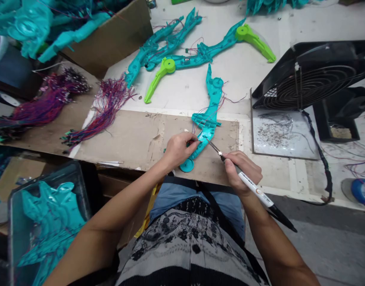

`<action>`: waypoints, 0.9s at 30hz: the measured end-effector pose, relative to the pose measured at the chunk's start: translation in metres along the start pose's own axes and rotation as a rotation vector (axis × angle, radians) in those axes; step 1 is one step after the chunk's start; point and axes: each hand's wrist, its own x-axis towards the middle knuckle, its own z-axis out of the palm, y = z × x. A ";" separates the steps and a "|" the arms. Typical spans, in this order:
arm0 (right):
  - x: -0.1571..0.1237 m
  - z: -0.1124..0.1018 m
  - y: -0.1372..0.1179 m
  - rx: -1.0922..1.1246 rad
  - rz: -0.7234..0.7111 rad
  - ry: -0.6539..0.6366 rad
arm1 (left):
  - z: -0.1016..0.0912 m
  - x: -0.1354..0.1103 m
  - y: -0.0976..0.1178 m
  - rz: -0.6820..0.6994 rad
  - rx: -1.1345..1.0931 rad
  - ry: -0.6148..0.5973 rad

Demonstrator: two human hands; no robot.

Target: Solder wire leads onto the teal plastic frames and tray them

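A teal plastic part (213, 99), long and curved, lies on the brown board in front of me with thin red and blue wires along it. My right hand (243, 171) is closed around a white soldering iron (253, 187), whose metal tip touches or nearly touches the lower section of the part. Close to that tip, my left hand (182, 149) pinches a thin wire against the same section; the fingers hide most of the wire. The part's round end (187, 165) shows below my left fingers, near the table's front edge.
More teal parts (170, 43) with green levers (160, 79) lie farther back. Wire bundles (106, 107) and a cardboard box (111, 39) are at left; a bin (78, 178) of teal parts stands below. At right are a black fan (313, 79) and a sponge holder (340, 133).
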 end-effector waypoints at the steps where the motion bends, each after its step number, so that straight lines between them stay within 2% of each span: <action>1: 0.000 0.000 0.000 0.001 0.003 0.005 | -0.001 0.000 0.001 -0.008 0.001 -0.008; 10: -0.005 0.001 0.008 -0.021 0.099 0.120 | -0.009 0.009 0.004 -0.067 -0.079 -0.141; 18: -0.005 0.003 0.010 -0.002 0.105 0.118 | -0.010 0.017 0.000 -0.096 -0.124 -0.167; 27: -0.005 0.002 0.009 -0.041 0.075 0.107 | -0.011 0.016 0.006 -0.138 -0.205 -0.147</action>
